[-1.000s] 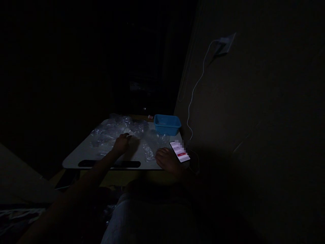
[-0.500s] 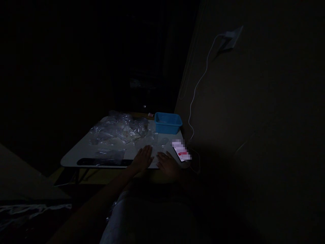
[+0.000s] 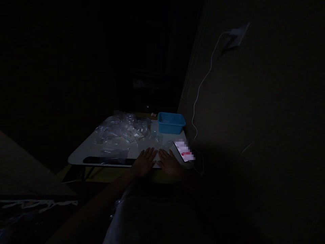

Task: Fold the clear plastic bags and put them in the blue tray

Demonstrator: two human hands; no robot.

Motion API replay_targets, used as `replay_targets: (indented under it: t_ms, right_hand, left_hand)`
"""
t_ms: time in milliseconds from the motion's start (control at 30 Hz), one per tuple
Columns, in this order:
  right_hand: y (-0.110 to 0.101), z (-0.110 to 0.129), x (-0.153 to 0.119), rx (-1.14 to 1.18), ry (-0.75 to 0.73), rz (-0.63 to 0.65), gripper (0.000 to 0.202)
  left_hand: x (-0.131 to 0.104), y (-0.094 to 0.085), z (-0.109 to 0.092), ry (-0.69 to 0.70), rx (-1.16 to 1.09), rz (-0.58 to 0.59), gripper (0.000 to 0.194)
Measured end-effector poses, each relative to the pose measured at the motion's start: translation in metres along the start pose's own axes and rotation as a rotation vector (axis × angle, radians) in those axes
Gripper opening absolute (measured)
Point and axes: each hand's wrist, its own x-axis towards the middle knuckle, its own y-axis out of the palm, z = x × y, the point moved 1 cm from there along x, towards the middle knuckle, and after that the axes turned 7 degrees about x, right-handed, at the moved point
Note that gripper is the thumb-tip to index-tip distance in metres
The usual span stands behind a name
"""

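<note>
In dim light, my left hand (image 3: 144, 162) lies flat at the near edge of a white folding table (image 3: 82, 149), fingers stretched out. Close beside it on the right, my right hand (image 3: 169, 162) is also flat with its fingers extended; a small gap separates the two. Neither hand holds anything that I can see. Just beyond the fingertips is a thin clear plastic piece (image 3: 156, 138), hard to make out in the dark. A lit phone (image 3: 183, 150) rests right of my right hand, its screen blurred.
Crumpled clear plastic bags (image 3: 124, 127) cover the table's back left. A blue plastic basket (image 3: 171, 123) stands at the back right. A white cable (image 3: 203, 83) hangs from a wall socket (image 3: 237, 35) on the right. Along the front edge runs a dark slot (image 3: 111, 160).
My right hand has turned to point more forward, and both hands now lie more evenly side by side. The whole view has shifted slightly, with the table appearing further right.
</note>
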Motion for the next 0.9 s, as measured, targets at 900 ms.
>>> replay_targets:
  t_ms: [900]
  right_hand:
    - [-0.011, -0.065, 0.019, -0.130, 0.169, -0.071, 0.052]
  left_hand:
    - [-0.018, -0.004, 0.013, -0.061, 0.031, 0.027, 0.059]
